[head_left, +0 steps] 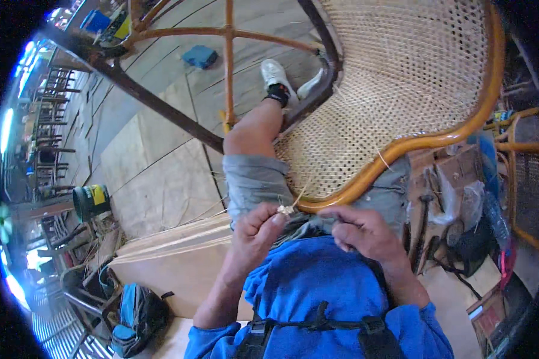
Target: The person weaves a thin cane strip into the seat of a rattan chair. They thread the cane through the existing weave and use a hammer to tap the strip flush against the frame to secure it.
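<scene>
Across my lap lies a chair with a woven cane panel [395, 102], tilted, its edge framed by a thick, glossy orange-brown rattan pole [356, 186]. At the frame's near lower corner, my left hand [256, 232] is closed, thumb and forefinger pinching a small pale bundle of cane strips [286, 209]. One loose strand sticks up from there beside the weave. Just right of that corner, my right hand [365, 232] sits close to the pole with its fingers curled and the forefinger pointing left. Whatever it grips, if anything, is too small to make out.
Long pale cane strips [170, 240] lie over a wooden board to my left. A dark green bucket [91, 201] and a blue-black bag [139, 320] stand farther left. On the floor ahead is a blue bundle [199, 57]. Tools and a clear plastic bag [464, 200] lie at right.
</scene>
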